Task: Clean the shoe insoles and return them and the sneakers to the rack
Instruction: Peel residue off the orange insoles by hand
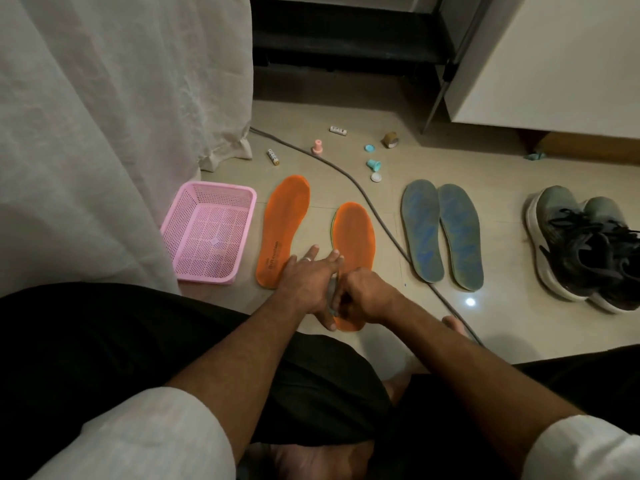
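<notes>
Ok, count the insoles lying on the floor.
4. Left orange insole lies beside the pink basket; right orange insole is under both hands; the two blue-grey insoles lie side by side, left of the sneakers.

Floor tiles: glossy, smooth, reflect a lamp spot. Basket: pink plastic, perforated mesh walls. Orange insoles: matt, foam-like, fine-textured top. Blue-grey insoles: matt cloth face, worn-looking. Sneakers: knit cloth uppers, smooth pale soles. Curtain: creased matt cloth. Cable: matt grey sheath.
</notes>
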